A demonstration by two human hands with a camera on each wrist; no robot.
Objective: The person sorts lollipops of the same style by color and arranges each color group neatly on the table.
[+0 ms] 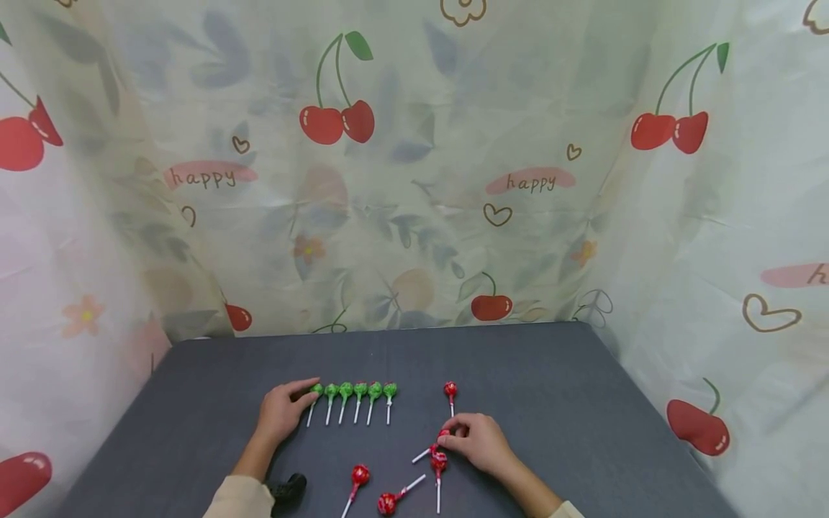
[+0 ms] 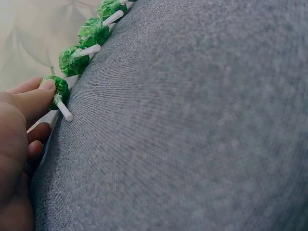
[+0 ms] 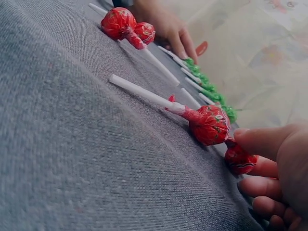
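My left hand [image 1: 281, 411] is at the left end of a row of several green-wrapped lollipops [image 1: 360, 389], sticks pointing toward me. Its thumb and forefinger pinch the head of the leftmost green lollipop [image 2: 58, 90]. On the right, my right hand [image 1: 481, 440] pinches a red lollipop [image 3: 240, 160] between thumb and fingers, close over the table. Its stick points down-left in the head view. Just below these fingers lies a second red lollipop [image 1: 439, 462], overlapping the held one in the right wrist view. Another red lollipop [image 1: 450, 389] lies farther back, level with the green row.
Two more red lollipops lie near the front, one [image 1: 360, 475] with its stick toward me, the other [image 1: 387, 503] slanting up-right. A black object [image 1: 288, 488] shows by the left forearm. Patterned curtains [image 1: 401, 180] surround the dark grey table [image 1: 550, 388].
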